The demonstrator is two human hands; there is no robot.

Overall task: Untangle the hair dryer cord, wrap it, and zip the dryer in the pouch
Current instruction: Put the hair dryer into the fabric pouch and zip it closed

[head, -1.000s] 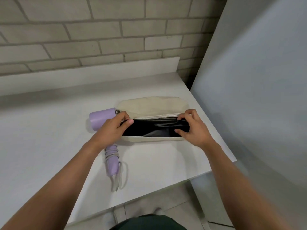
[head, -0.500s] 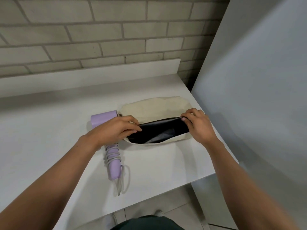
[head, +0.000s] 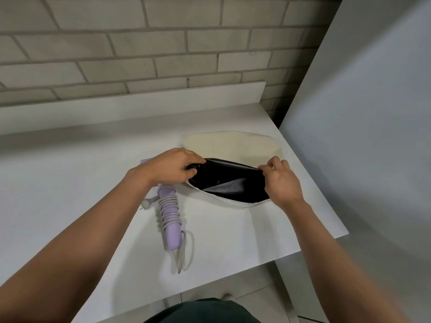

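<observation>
Looking down from the head view, we had both hands on the cream pouch (head: 233, 145), which lay on the white table (head: 70, 183) with its mouth turned toward us. Our left hand (head: 170, 169) pinched the left end of the opening, fingers curled round the edge. Our right hand (head: 282, 183) pinched the upper lip at the right end between thumb and fingertips. Between the two hands the mouth gaped wide and showed the black lining (head: 228, 183). We judged the two-ended grip was there to stretch the soft fabric apart, since a limp pouch would otherwise sag shut. The zip itself was too small to make out.

The lilac hair dryer (head: 171, 220) lay outside the pouch, just beside its left end. Its head was mostly hidden beneath our left hand, and its handle ran from under that wrist back toward us. The grey cord (head: 168, 206) was coiled round the handle, with a loose loop hanging off the handle's end, so the wrapping looked done. The plug (head: 147, 202) rested on the table just left of the handle. We took the dryer's place close to the left hand as deliberate, short of reach for sliding it in.

Beyond both hands stood the brick wall (head: 163, 43), and to the right of the right hand a grey panel (head: 361, 136).
</observation>
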